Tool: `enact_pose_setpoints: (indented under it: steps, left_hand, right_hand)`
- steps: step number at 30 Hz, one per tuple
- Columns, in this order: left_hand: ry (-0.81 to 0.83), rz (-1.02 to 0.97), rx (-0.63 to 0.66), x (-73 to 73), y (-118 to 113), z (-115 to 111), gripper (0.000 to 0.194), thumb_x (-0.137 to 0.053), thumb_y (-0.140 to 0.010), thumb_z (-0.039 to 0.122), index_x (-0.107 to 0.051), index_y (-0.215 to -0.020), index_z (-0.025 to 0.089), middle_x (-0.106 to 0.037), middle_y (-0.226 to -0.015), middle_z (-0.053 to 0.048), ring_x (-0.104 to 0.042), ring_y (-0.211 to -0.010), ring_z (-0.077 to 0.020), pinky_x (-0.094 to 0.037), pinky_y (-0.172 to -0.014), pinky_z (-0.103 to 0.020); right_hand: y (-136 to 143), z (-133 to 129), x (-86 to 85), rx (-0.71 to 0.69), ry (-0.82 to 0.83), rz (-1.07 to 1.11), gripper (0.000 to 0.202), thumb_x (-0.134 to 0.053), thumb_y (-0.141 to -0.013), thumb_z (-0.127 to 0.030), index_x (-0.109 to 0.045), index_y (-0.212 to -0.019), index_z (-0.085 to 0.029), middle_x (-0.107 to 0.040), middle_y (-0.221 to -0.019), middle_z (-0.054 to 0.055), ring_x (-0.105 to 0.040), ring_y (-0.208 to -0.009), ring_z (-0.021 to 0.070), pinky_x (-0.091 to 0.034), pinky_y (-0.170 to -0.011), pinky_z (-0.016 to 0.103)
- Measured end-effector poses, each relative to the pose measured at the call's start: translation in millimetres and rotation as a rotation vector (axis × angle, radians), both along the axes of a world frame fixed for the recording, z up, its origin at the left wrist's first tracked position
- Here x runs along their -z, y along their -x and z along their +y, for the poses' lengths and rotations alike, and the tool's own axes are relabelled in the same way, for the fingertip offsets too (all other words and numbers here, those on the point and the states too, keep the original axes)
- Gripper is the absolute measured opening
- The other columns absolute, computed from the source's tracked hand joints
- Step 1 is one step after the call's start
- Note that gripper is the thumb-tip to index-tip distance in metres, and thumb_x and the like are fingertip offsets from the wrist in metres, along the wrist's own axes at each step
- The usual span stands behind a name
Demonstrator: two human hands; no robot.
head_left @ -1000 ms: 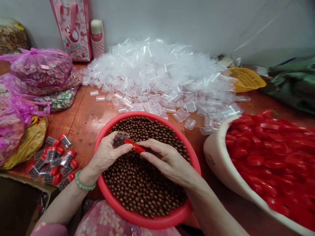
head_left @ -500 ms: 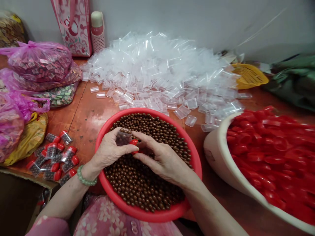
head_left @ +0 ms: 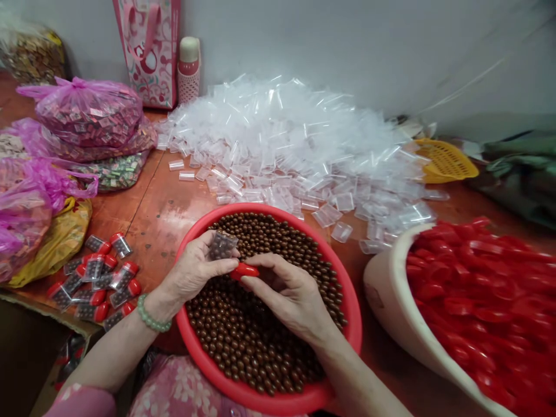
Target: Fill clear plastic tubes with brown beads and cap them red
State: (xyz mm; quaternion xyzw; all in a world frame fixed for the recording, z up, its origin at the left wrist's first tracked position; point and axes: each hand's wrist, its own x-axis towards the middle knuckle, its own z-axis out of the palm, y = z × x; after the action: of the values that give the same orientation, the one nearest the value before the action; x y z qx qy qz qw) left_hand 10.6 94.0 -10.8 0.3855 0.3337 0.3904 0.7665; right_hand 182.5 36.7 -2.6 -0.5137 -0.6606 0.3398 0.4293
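My left hand (head_left: 191,271) is closed around a small clear plastic container (head_left: 222,245) with brown balls inside. Between the thumb and fingers of my right hand (head_left: 293,292) is a red cap (head_left: 244,270), lying just below and right of the container. My left thumb tip reaches the cap's left end. Whether cap and container touch is hard to tell. Both hands are over a red basin (head_left: 357,341) holding a mass of shiny brown balls (head_left: 256,347).
Left lie filled red-capped containers (head_left: 124,275) and tied pink bags (head_left: 89,119). Clear plastic sleeves (head_left: 278,139) are heaped behind the basin. A white tub (head_left: 384,272) full of red caps (head_left: 473,301) stands right, with a yellow plastic basket (head_left: 449,162) behind. An open cardboard box (head_left: 26,347) sits lower left.
The view has shifted, so the scene sits slightly lower and further right. My right fingers have changed position on the red cap, which now shows more fully. The container has tilted in my left hand.
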Motion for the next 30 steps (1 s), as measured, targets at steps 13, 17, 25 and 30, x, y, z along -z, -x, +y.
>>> enact_pose_setpoints:
  steps: [13,17,25,30]
  left_hand:
    - [0.088,-0.096,-0.010,1.1,-2,-1,0.033,-0.081,-0.070,0.032,-0.064,-0.091,0.014,-0.066,-0.086,-0.002,-0.059,-0.079,-0.0110,-0.045,-0.078,-0.025]
    - [0.205,-0.185,0.030,1.0,0,1,0.031,-0.077,-0.073,0.034,-0.066,-0.094,0.012,-0.071,-0.091,-0.007,-0.066,-0.082,-0.0143,-0.049,-0.080,-0.027]
    - [0.216,-0.166,0.128,-0.9,5,0,0.040,-0.082,-0.066,0.022,-0.067,-0.102,0.014,-0.070,-0.105,-0.009,-0.068,-0.091,-0.0175,-0.053,-0.082,-0.028]
    - [0.173,-0.122,0.117,3.2,3,-2,0.044,-0.084,-0.067,0.030,-0.066,-0.104,0.015,-0.071,-0.100,-0.008,-0.068,-0.086,-0.0149,-0.053,-0.080,-0.027]
  right_hand:
    - [3,3,6.7,0.066,0.256,0.439,0.015,-0.079,-0.075,-0.031,-0.069,-0.081,-0.021,-0.071,-0.077,0.000,-0.069,-0.065,0.0136,-0.062,-0.062,0.027]
    - [-8,10,-4.3,0.200,0.251,0.515,0.017,-0.080,-0.074,-0.029,-0.068,-0.083,-0.021,-0.072,-0.079,-0.001,-0.070,-0.064,0.0136,-0.063,-0.062,0.028]
    - [-5,50,-21.4,0.141,0.135,0.339,0.023,-0.080,-0.072,-0.038,-0.065,-0.082,-0.024,-0.074,-0.083,0.000,-0.071,-0.075,0.0167,-0.061,-0.073,0.032]
    - [2,56,-14.4,0.063,0.140,0.323,0.022,-0.078,-0.073,-0.038,-0.068,-0.085,-0.022,-0.075,-0.083,0.001,-0.070,-0.074,0.0162,-0.060,-0.073,0.031]
